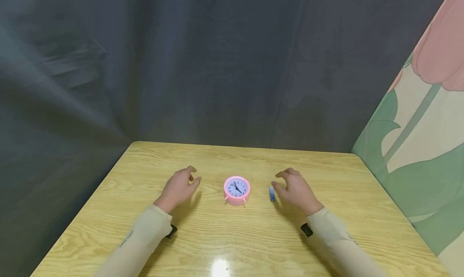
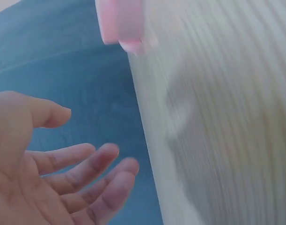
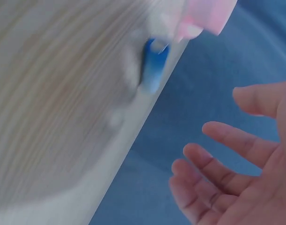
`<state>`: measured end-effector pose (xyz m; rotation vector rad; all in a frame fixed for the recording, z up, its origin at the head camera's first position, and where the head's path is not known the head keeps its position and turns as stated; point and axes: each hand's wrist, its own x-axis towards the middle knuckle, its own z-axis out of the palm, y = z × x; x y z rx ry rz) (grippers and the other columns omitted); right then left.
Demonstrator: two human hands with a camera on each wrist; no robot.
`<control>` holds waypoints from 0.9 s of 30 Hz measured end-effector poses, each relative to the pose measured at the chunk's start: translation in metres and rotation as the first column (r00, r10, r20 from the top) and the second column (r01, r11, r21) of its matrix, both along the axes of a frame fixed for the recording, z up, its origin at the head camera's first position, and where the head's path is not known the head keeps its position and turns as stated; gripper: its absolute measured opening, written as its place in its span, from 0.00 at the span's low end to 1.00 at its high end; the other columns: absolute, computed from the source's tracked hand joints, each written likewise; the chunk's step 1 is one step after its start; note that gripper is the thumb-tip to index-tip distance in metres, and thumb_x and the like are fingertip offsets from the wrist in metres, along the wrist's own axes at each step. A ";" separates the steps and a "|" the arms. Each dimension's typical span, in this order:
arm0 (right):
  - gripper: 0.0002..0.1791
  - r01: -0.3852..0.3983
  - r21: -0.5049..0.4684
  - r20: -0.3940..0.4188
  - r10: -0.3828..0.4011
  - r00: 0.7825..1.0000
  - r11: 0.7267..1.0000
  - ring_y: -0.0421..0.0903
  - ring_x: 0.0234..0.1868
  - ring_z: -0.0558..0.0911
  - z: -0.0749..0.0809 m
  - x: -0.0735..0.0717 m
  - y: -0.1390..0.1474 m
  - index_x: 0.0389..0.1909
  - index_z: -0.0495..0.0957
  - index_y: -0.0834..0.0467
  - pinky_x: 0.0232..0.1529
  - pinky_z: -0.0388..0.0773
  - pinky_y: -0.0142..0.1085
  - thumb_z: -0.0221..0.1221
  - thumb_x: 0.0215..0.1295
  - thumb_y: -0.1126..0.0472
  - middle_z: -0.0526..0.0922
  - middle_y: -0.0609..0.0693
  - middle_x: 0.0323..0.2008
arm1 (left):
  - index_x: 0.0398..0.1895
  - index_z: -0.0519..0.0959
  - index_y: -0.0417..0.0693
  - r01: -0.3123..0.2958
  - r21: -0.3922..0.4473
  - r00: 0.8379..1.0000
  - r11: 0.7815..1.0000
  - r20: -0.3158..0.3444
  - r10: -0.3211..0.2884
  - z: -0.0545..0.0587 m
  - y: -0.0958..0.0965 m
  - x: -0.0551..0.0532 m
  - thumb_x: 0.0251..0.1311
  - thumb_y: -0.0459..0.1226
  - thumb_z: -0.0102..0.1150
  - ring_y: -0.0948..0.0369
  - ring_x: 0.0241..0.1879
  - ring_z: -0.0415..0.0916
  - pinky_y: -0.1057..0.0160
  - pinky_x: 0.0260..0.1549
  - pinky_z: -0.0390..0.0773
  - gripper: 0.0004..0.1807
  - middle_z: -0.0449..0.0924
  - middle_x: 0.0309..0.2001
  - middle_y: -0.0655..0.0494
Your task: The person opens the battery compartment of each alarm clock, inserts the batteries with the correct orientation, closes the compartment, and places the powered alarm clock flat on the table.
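A round pink alarm clock (image 1: 236, 191) sits face up on the wooden table, its pale dial showing black numerals and hands. To its right lies a small blue stick (image 1: 272, 194), shaped like a battery; the right wrist view shows the blue stick (image 3: 155, 65) blurred, near the pink clock (image 3: 209, 16). My left hand (image 1: 180, 187) hovers left of the clock, fingers loosely bent and holding nothing. Over the table on the other side, my right hand (image 1: 296, 190) is also bare, its thumb and index fingertips close to the blue stick.
The wood-grain table (image 1: 224, 236) reaches back to a dark curtain (image 1: 232, 67). On the right stands a panel with a tulip print (image 1: 427, 148). Small black devices sit under both wrists, one at the left cuff (image 1: 172, 231) and one at the right (image 1: 306, 230).
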<state>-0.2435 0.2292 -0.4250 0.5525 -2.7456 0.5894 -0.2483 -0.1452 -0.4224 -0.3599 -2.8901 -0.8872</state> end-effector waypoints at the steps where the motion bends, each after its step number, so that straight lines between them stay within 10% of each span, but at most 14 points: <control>1: 0.19 -0.011 -0.007 0.002 0.011 1.000 1.000 0.59 0.46 0.81 0.000 0.000 -0.005 0.48 0.82 0.69 0.51 0.80 0.55 0.63 0.67 0.57 0.82 0.62 0.45 | 0.62 0.73 0.36 0.010 0.029 1.000 1.000 0.022 -0.010 0.000 0.005 -0.001 0.71 0.44 0.54 0.58 0.25 0.77 0.60 0.23 0.78 0.24 0.82 0.41 0.45; 9: 0.16 -0.061 -0.074 0.045 0.065 0.997 0.995 0.53 0.36 0.83 0.002 -0.002 -0.044 0.45 0.83 0.70 0.36 0.84 0.43 0.65 0.63 0.61 0.83 0.61 0.39 | 0.59 0.76 0.34 0.063 0.148 0.991 0.987 0.112 -0.080 -0.006 0.041 -0.005 0.72 0.42 0.54 0.62 0.18 0.70 0.64 0.19 0.71 0.22 0.78 0.26 0.54; 27: 0.18 0.053 -0.201 0.282 0.006 0.959 0.978 0.45 0.29 0.78 -0.013 -0.009 -0.079 0.48 0.82 0.70 0.28 0.78 0.34 0.64 0.63 0.60 0.84 0.60 0.39 | 0.55 0.76 0.27 0.076 0.289 0.972 0.954 0.193 -0.135 -0.024 0.074 -0.012 0.72 0.36 0.51 0.63 0.20 0.73 0.68 0.18 0.75 0.19 0.80 0.28 0.51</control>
